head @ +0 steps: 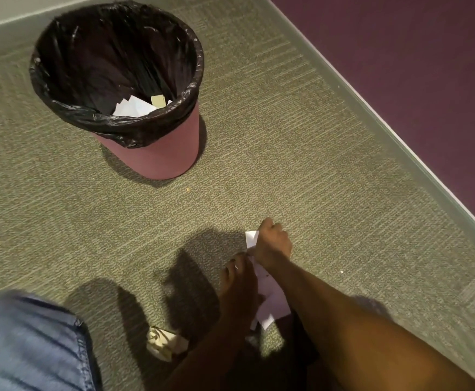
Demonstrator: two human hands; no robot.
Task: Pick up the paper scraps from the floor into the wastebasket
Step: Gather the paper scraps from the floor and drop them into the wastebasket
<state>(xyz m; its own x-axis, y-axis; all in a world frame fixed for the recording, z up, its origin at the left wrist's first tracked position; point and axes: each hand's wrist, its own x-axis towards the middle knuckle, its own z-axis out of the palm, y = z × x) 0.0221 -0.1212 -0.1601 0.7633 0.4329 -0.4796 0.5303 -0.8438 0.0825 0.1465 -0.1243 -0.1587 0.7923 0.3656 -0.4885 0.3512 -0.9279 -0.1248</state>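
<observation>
Fingers (270, 225) of right hand (274, 242) curled tight, close to a fist, pinching a white scrap (251, 238) by its right edge. Rest of that scrap jutting left of the knuckles, low over the carpet (287, 136). Fingers of left hand (239, 286) close together, bent slightly down, tips pointing far and ending just near of the right hand's wrist. White sheets (271, 294) lying along this hand's right side, partly hidden under the right forearm. Thumb out of sight, so cannot tell whether gripped or merely covered. Both hands low and near-centre, well apart from the bin (160, 156).

Grey-green carpet across almost the whole view. Purple wall (414, 66) at far right, with a pale skirting (371, 108) running diagonally along its foot. Pink bin standing upright at far left, lined with a black bag (112, 119) folded over the rim. White scraps and one yellowish piece (134, 107) resting inside against the near wall. Denim-clad knee (27, 340) at near left. Crumpled cream wad (164, 344) on the carpet between knee and left forearm, just left of that arm. Tiny tan crumb (187, 189) just near of the bin. Tiny white speck (341, 272) right of the right arm.
</observation>
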